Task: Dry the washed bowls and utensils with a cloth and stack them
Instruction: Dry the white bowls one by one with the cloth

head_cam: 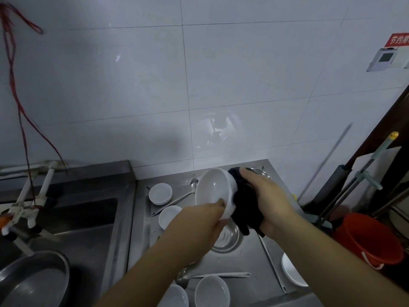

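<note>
Fingers of our left hand pinch the white bowl rim at 6 o'clock; right hand presses the dark cloth outside. Wet ceramic's probably slippery and breakable, so we'd grip rim and base.

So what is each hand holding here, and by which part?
Left hand grips the white bowl by its near rim; right hand presses the dark cloth against its outside.
</note>
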Available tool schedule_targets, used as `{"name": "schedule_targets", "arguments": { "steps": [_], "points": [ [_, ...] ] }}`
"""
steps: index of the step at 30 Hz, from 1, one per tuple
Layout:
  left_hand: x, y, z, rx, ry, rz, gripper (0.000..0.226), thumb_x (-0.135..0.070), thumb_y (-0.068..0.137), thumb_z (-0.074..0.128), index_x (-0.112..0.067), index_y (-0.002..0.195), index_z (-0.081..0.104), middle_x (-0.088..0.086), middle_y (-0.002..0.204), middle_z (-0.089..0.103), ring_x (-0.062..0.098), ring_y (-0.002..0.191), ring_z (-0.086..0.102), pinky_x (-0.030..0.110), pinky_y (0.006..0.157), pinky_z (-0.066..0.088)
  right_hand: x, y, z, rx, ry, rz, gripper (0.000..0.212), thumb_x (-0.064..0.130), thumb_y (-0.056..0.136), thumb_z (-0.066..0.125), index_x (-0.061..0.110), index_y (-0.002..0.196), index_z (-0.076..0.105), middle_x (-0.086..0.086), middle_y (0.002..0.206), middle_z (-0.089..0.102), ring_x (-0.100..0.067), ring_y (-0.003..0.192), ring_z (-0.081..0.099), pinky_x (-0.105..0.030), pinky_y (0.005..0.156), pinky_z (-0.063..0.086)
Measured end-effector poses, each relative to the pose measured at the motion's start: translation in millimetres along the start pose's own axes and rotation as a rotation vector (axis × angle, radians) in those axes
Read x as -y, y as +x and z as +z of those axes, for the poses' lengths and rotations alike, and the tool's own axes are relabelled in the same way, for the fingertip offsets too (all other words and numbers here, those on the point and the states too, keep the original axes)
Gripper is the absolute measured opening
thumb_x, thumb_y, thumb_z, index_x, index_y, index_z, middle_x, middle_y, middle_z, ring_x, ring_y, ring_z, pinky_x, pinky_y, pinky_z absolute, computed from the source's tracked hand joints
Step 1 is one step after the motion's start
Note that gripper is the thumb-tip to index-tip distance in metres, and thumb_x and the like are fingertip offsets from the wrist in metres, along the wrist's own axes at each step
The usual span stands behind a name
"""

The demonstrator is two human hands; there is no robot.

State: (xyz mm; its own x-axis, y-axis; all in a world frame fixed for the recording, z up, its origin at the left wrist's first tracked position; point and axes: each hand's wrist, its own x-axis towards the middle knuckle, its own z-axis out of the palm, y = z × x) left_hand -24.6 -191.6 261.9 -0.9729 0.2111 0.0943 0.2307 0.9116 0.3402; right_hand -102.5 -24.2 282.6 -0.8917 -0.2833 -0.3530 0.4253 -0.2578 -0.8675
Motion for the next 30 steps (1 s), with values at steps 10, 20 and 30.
{"name": "schedule_targets", "arguments": {
  "steps": [10,20,30],
  "points": [
    [3.2,8.2,31.2,-0.048,0.235,0.133,0.03,-0.039,0.101,0.051,-0.034,0.127,0.066,-0.01,0.128,0.072,0.017,0.115,0.069,0.036,0.106,0.045,-33.5,12.4,-27.9,-0.081,0.072,0.035,0.037,0.017,0.086,0.084,0.003,0.118,0.072,-0.028,0.112,0.074,-0.047,0.1,0.074,-0.054,0.083,0.064],
    [7.4,40.1,77.4,-0.144,-1.046,-0.657,0.032,-0.035,0.108,0.052,-0.03,0.138,0.061,-0.003,0.131,0.069,0.014,0.112,0.069,0.04,0.098,0.06,-47.8,28.2,-84.7,-0.148,0.21,0.141,0.048,0.028,0.092,0.076,0.003,0.131,0.066,-0.038,0.115,0.063,-0.044,0.086,0.065,-0.035,0.046,0.056],
    [-33.4,95.5,136.6,-0.084,-1.377,-0.813,0.024,-0.009,0.105,0.056,-0.017,0.121,0.071,0.015,0.115,0.076,0.029,0.1,0.078,0.037,0.083,0.065,-53.3,59.9,-170.7,-0.315,0.116,0.224,0.03,0.004,0.096,0.07,0.001,0.124,0.063,-0.011,0.056,0.054,-0.021,0.044,0.045,-0.033,0.053,0.039]
  ]
}}
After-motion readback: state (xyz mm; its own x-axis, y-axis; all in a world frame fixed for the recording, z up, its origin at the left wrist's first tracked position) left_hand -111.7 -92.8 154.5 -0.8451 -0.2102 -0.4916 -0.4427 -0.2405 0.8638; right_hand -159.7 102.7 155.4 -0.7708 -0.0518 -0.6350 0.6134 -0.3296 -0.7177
